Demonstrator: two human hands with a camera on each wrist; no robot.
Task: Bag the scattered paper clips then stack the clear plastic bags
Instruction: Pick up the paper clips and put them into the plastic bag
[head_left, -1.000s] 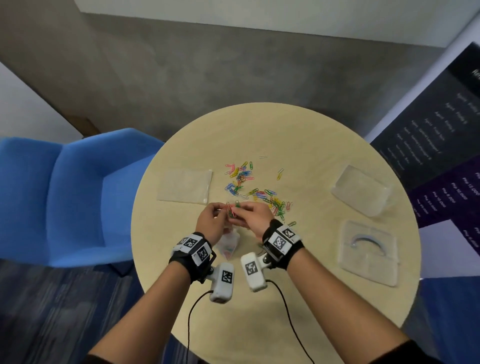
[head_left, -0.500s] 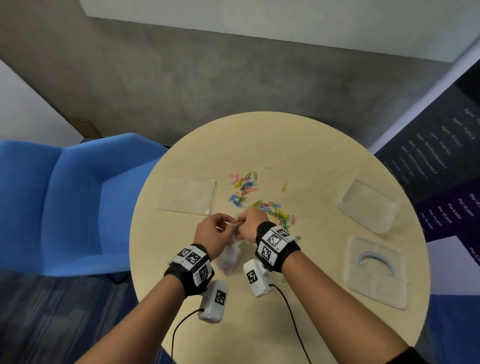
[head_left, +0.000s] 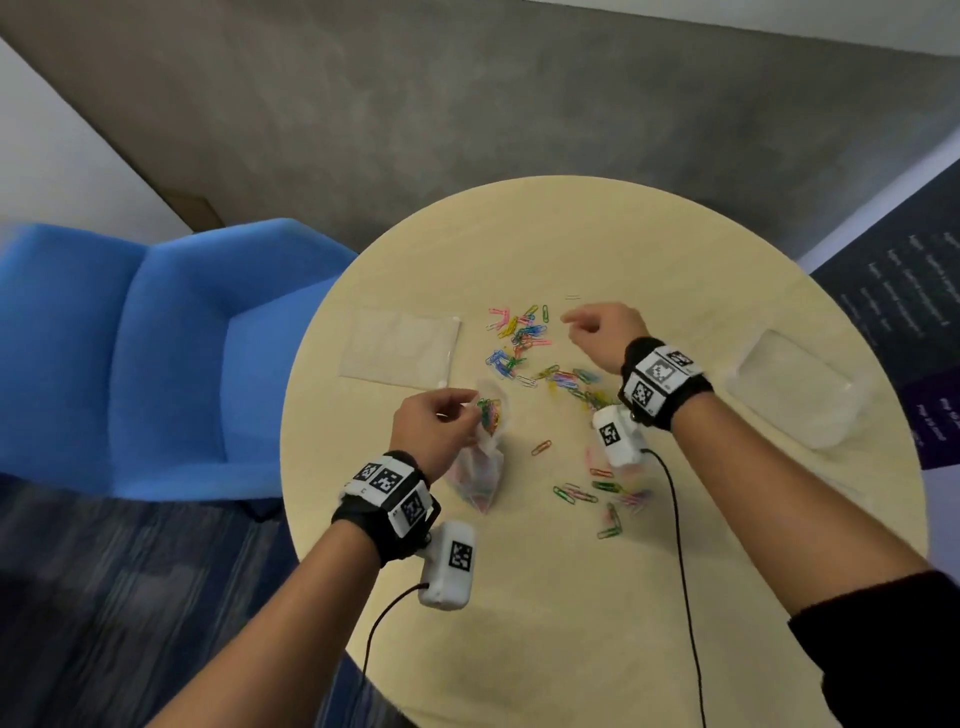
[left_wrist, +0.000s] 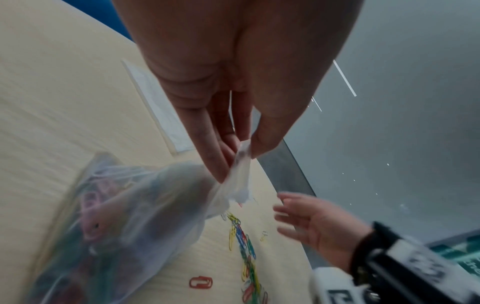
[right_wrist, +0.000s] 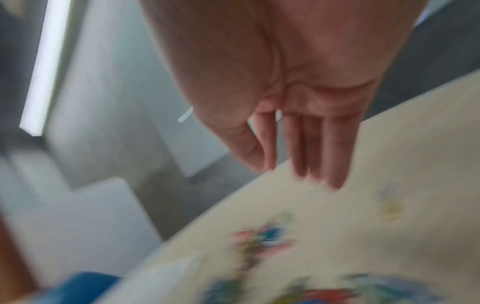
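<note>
Coloured paper clips (head_left: 519, 343) lie scattered over the middle of the round table (head_left: 519, 597), with a second cluster (head_left: 602, 499) nearer me. My left hand (head_left: 434, 423) pinches the mouth of a clear bag (head_left: 480, 467) that holds several clips; the bag (left_wrist: 130, 216) hangs from thumb and fingers (left_wrist: 215, 148). My right hand (head_left: 597, 330) hovers over the far clips with fingers (right_wrist: 306, 152) straight and empty. Another flat clear bag (head_left: 400, 347) lies at the left of the clips.
A blue chair (head_left: 156, 353) stands left of the table. Two clear plastic pieces (head_left: 795, 387) lie near the right edge. Cables run from both wrist cameras over the table's near part. A dark printed board (head_left: 914, 296) stands at the right.
My right hand has left the bag's mouth and moved up and right to the far clips. The left hand alone now holds the bag.
</note>
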